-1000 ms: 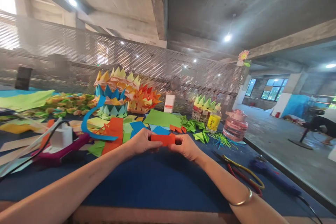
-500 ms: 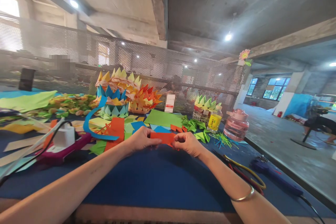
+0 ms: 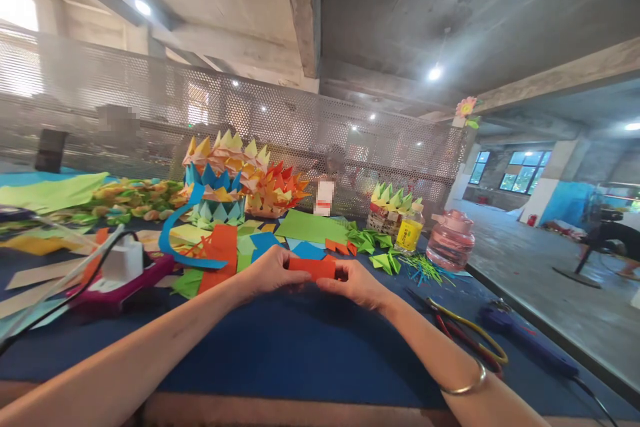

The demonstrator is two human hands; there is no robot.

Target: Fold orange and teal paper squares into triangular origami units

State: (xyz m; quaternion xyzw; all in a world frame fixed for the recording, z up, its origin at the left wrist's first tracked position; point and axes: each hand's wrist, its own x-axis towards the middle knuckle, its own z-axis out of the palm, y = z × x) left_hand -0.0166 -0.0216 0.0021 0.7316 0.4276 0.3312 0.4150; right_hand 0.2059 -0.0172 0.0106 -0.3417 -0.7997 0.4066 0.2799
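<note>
In the head view, the left hand [image 3: 274,273] and the right hand [image 3: 355,282] pinch the two ends of a small red-orange paper [image 3: 313,269], held up over the blue table [image 3: 280,347]. The yellow label [image 3: 409,235] on a small bottle [image 3: 415,219] has writing too tiny to read. Scissors [image 3: 470,330] lie near the table's right edge. There is bare blue room between the arms, down to the front edge.

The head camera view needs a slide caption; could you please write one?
Left hand and right hand hold orange paper above a blue tabletop, before crown-shaped papercraft.
</note>
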